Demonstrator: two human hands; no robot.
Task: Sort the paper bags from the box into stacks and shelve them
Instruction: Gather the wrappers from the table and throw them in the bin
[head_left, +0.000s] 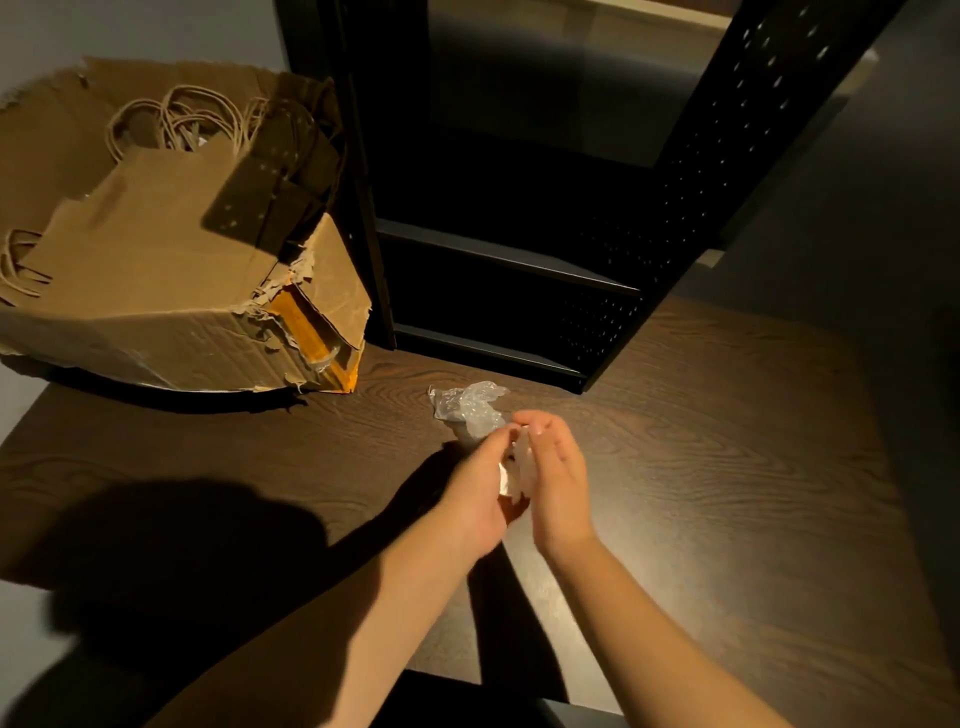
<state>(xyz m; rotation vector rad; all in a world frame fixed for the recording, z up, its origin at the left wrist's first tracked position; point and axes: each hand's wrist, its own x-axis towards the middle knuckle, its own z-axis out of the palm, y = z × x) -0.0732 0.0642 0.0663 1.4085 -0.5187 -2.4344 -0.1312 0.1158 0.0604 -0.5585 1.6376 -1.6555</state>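
Note:
A torn cardboard box (218, 332) stands at the table's far left, full of brown paper bags (156, 223) with twisted cord handles. A dark metal shelf unit (498, 270) rises just right of the box. Lower in the middle, my left hand (478, 483) and my right hand (558, 483) are pressed close together around a crumpled piece of clear plastic wrap (470, 402). Part of the plastic sticks out beyond the fingertips and rests on the table. My fingers curl round the piece between the palms.
The dark wood-grain table (727, 467) stretches to the right of my hands. The shelf unit's perforated side panel (727, 156) leans across the upper right. A strong shadow covers the table's lower left.

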